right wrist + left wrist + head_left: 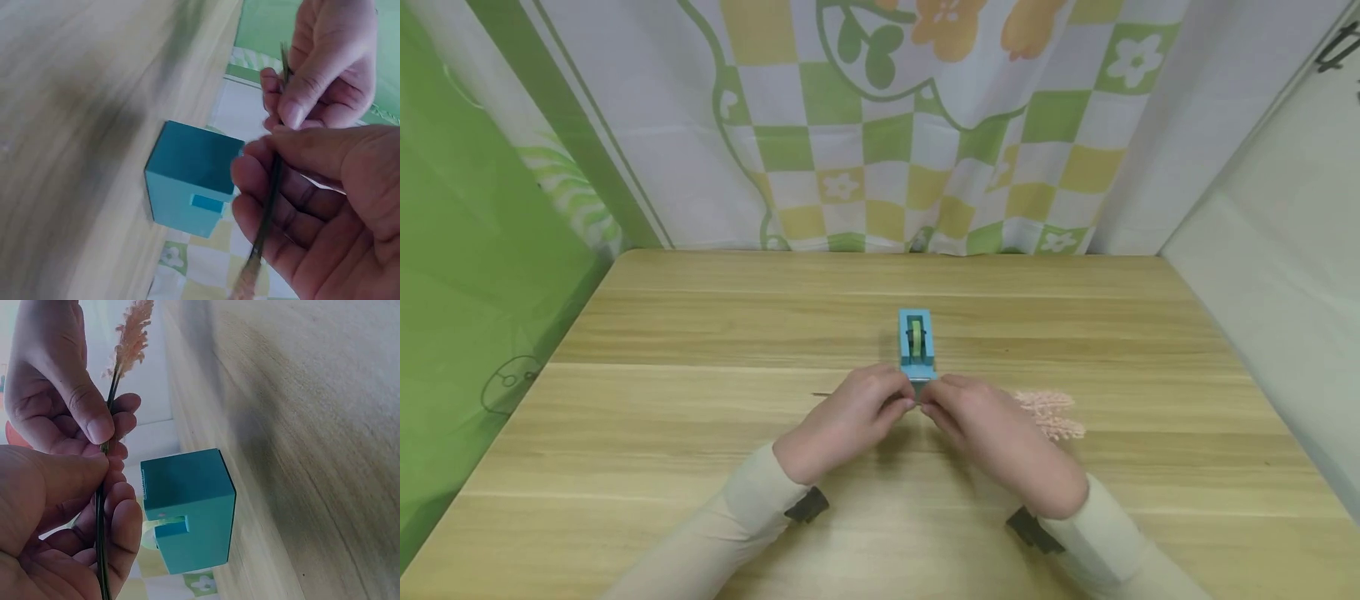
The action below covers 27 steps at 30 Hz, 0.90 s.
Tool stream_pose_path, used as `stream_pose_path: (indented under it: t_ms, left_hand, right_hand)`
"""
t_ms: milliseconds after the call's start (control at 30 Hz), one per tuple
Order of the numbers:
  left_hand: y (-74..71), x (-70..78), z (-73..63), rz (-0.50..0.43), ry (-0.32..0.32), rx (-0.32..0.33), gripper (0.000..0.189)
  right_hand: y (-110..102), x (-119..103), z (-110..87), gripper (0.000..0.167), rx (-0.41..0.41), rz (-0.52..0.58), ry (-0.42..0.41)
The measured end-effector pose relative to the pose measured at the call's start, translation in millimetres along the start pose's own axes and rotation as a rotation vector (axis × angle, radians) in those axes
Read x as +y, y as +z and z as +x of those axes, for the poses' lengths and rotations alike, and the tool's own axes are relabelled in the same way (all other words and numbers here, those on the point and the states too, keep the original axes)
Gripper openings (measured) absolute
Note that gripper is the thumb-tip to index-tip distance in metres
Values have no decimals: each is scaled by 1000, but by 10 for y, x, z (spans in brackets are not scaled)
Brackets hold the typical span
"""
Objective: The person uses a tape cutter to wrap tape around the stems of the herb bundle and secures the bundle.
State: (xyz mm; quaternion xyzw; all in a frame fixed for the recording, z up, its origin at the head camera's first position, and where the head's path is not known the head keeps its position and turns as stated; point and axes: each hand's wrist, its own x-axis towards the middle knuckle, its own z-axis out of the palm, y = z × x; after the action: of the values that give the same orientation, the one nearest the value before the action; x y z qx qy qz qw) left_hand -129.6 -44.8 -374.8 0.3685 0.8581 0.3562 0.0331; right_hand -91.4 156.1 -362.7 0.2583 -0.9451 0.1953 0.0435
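My left hand (842, 421) and right hand (1003, 442) meet in front of a blue tape dispenser (905, 342). Both pinch the thin dark green stems (100, 531) of some pink, feathery artificial flower sprigs, thumbs and fingertips close together. The fluffy pink heads (1051, 408) stick out past the right hand. On the other side, the stem ends (820, 393) poke out beyond the left hand. A roll of green tape (916, 337) sits in the dispenser. In the wrist views, the stems run across the curled fingers, above the tabletop.
The dispenser stands on a light wooden table (700, 317), just beyond the fingertips. A patterned curtain (831, 96) hangs along the back edge, with green cloth (475, 275) at the left and a pale wall covering (1285, 233) at the right.
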Motion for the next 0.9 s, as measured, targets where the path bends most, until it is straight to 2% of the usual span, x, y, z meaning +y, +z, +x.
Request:
stream_pose_path:
  t_ms: [200,400,600,900]
  left_hand:
    - [1,-3,-2,-7,-4,1,8]
    - [-10,10,-5,-24,-27,2,7]
    - [-35,15,-2,-23,-43,-26,11]
    - [-41,15,-5,-26,-45,-23,10]
  right_hand:
    - [-31,29,8,14,-59,45,15]
    - [-20,50,31,14,-50,43,2]
    - [-13,53,39,10,-29,36,-8]
    - [-33,42,57,6,-66,69,20]
